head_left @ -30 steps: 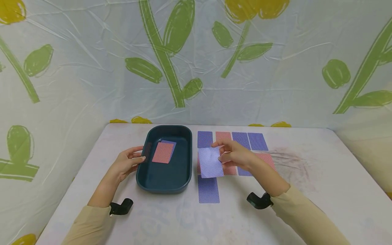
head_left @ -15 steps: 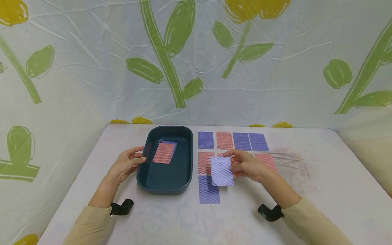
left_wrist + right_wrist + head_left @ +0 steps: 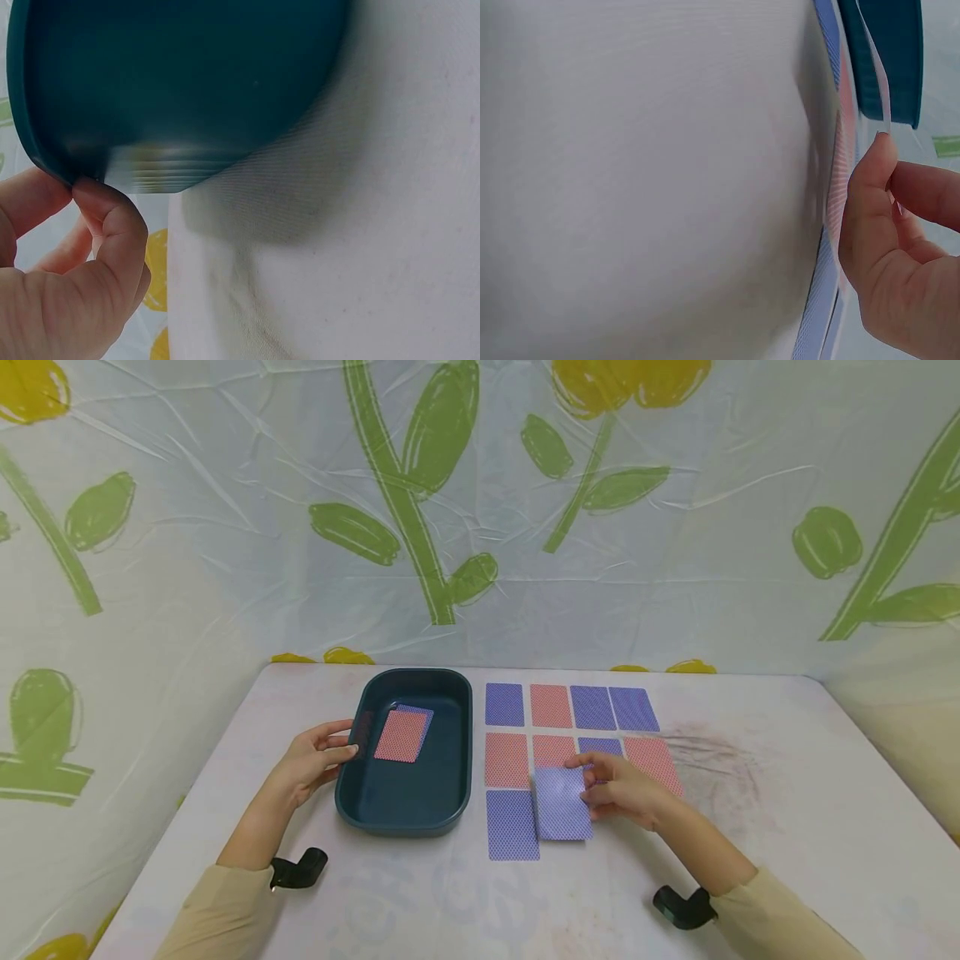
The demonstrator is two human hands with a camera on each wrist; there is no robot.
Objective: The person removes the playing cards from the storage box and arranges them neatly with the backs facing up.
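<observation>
A blue-backed playing card (image 3: 561, 806) is pinched by its right edge between the thumb and fingers of my right hand (image 3: 621, 789). It hangs low over the table, just right of another blue-backed card (image 3: 513, 827) in the nearest row. The right wrist view shows the held card edge-on, above the thumb tip. My left hand (image 3: 318, 760) pinches the left rim of a dark teal tray (image 3: 405, 806); thumb and forefinger meet on that rim in the left wrist view. Inside the tray a red-backed card (image 3: 400, 735) overlaps a blue-backed card (image 3: 427, 725).
Right of the tray, red-backed and blue-backed cards lie face down in rows, among them a red card (image 3: 506, 760) and a blue card (image 3: 633, 707). My right hand partly covers the middle row. A flower-printed sheet (image 3: 637, 593) rises behind the white table (image 3: 787, 793).
My right hand has moved right and toward me, carrying the blue-backed card from over the middle row's left end to beside the nearest row's card. The left hand and tray stay put.
</observation>
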